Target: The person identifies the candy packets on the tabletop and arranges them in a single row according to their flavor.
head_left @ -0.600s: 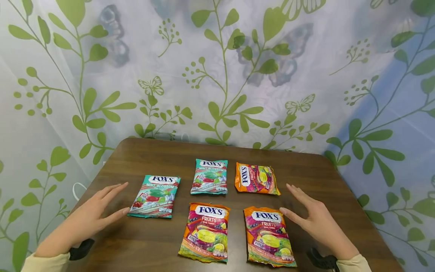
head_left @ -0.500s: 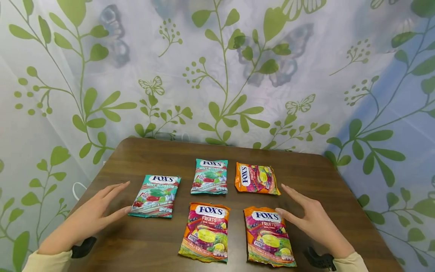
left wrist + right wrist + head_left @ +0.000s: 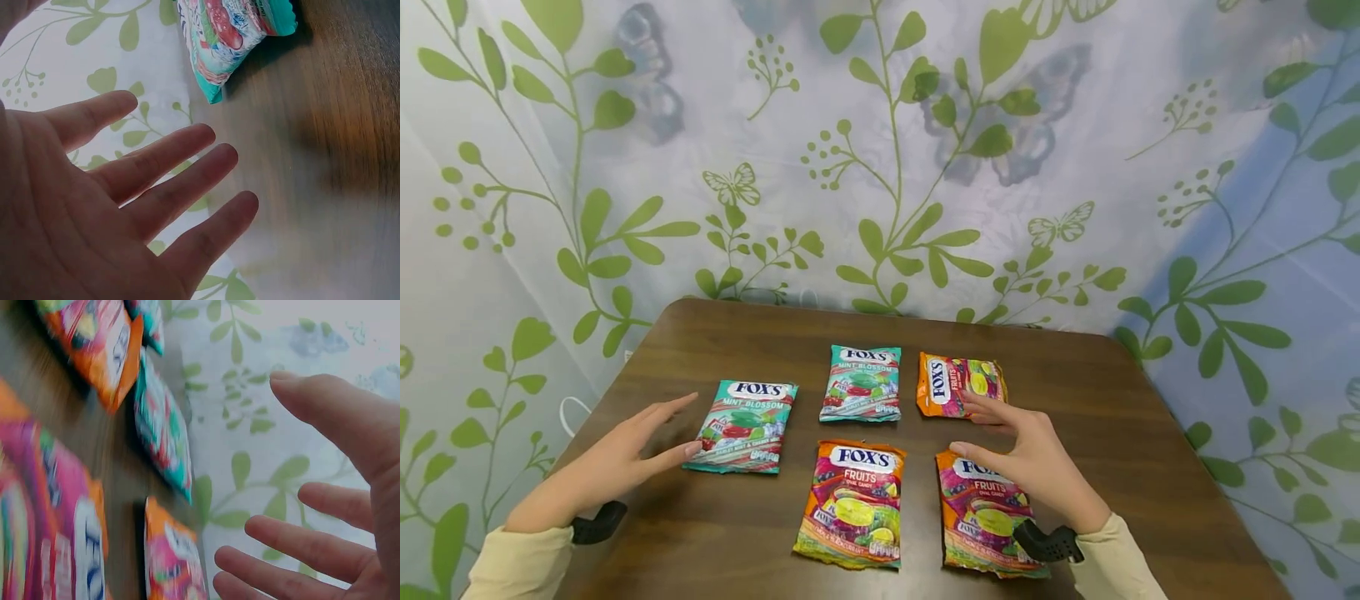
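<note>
My left hand (image 3: 617,462) hovers beside a teal Mint Blossom candy bag (image 3: 747,427) at the table's left, fingers spread, thumb tip overlapping the bag's edge in the head view. In the left wrist view its fingers are straight and hold nothing. My right hand (image 3: 1030,454) hangs over the right side, between an orange Fruits candy bag lying sideways (image 3: 951,387) and another Fruits bag (image 3: 988,521) nearer me, covering part of both. The right wrist view shows its fingers extended with nothing in them. A second teal bag (image 3: 861,383) and a third Fruits bag (image 3: 850,504) lie between the hands.
The bags lie apart on a brown wooden table (image 3: 737,533). A white curtain with green leaves (image 3: 820,167) hangs right behind its far edge. A white cord loop (image 3: 572,414) shows off the left edge. Each wrist carries a black strap device (image 3: 1048,542).
My right hand has moved left, from beside the right-hand Fruits bags to over them. My left hand has shifted slightly right, toward the teal bag. The bags stay where they were.
</note>
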Motion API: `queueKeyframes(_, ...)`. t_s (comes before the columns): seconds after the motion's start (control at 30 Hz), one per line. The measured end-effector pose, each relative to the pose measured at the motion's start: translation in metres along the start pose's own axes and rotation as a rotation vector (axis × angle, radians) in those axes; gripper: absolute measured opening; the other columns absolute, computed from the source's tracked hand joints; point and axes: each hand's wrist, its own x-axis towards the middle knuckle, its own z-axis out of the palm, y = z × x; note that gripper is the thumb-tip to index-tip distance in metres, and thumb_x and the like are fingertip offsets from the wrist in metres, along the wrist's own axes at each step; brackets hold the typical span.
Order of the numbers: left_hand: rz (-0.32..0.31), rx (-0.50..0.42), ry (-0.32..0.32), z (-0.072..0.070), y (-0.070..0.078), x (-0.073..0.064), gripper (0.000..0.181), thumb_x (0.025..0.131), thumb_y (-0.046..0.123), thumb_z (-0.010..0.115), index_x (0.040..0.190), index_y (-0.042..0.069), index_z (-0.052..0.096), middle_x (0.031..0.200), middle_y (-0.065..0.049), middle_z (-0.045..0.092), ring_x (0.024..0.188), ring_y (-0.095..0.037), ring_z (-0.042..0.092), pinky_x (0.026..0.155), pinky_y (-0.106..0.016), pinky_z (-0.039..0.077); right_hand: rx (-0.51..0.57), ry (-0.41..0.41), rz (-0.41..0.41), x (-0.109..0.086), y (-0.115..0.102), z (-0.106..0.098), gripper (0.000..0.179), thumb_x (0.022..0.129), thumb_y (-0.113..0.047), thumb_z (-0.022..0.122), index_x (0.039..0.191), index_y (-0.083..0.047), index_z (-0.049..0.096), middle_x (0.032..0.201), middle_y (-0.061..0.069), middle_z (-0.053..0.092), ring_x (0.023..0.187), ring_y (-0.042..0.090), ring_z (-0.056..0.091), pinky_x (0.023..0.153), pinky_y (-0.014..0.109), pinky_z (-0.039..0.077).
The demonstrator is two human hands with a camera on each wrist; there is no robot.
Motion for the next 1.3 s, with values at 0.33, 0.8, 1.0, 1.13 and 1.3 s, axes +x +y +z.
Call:
queueKeyframes(0.33,0.11,0.009,0.044,0.0,-0.008,0.009,0.067,0.106,0.024,0.077,0.16,-0.001,0.047,0.146,-0.024,0.062,0.126,-0.043,0.066,0.099,-0.061,0.055,0.175,-0.081,0.007,0.025,-0.018,0.038,0.077,0.091,-0.038,0.092,0.159,-0.028,0.058,0.142,0.001,0.07,0.117,0.027,0.072,0.094,0.046,0.062)
queueKeyframes(0.8,0.099,-0.041,0.082,0.011,-0.019,0.022,0.057,0.104,0.02,0.079,0.151,-0.002,0.056,0.122,-0.007,0.071,0.101,-0.012,0.07,0.086,-0.035,0.062,0.377,-0.192,0.006,0.055,-0.051,0.089,0.074,0.096,-0.027,0.089,0.162,-0.025,0.055,0.146,0.018,0.064,0.115,0.034,0.074,0.093,0.04,0.062)
queueKeyframes(1.0,0.071,-0.069,0.065,0.013,-0.019,0.022,0.057,0.104,0.021,0.078,0.151,-0.004,0.056,0.122,-0.009,0.071,0.1,-0.009,0.07,0.085,-0.033,0.062,0.391,-0.173,0.02,0.067,-0.063,0.105,0.072,0.097,-0.024,0.088,0.161,-0.02,0.056,0.149,0.017,0.063,0.112,0.028,0.074,0.094,0.042,0.062)
queueKeyframes(1.13,0.06,-0.073,0.064,0.013,-0.018,0.021,0.056,0.105,0.022,0.078,0.15,-0.003,0.056,0.122,-0.009,0.071,0.1,-0.013,0.071,0.084,-0.032,0.061,0.376,-0.169,0.014,0.075,-0.068,0.117,0.069,0.097,-0.025,0.088,0.159,-0.017,0.058,0.147,0.016,0.065,0.107,0.022,0.076,0.089,0.033,0.062)
queueKeyframes(1.3,0.04,-0.053,0.044,0.012,-0.018,0.022,0.057,0.105,0.024,0.078,0.151,-0.001,0.056,0.119,-0.005,0.072,0.099,-0.017,0.072,0.08,-0.031,0.06,0.379,-0.188,0.018,0.086,-0.078,0.131,0.069,0.097,-0.024,0.088,0.158,-0.02,0.058,0.142,0.016,0.067,0.101,0.016,0.076,0.083,0.03,0.062)
